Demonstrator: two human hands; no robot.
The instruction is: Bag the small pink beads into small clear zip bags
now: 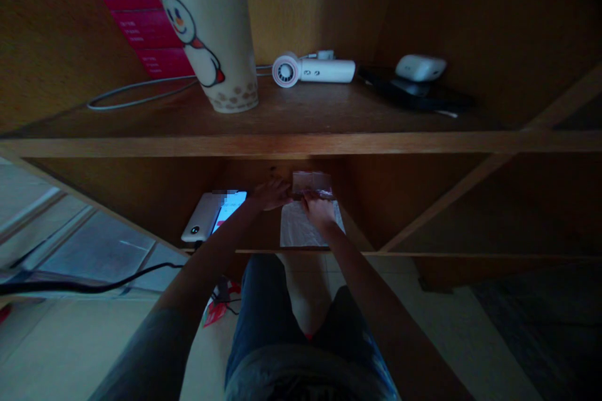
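Touching plastic packet (311, 183) with right hand (320, 212)

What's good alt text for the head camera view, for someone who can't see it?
Seen from the head, the left hand and right hand work at a translucent plastic packet on a white sheet on a lower wooden shelf, beside a lit smartphone. Above stand a bubble tea cup and a white handheld fan.

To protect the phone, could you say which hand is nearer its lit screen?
The left hand is nearer the lit phone screen; the right hand sits over the white sheet.
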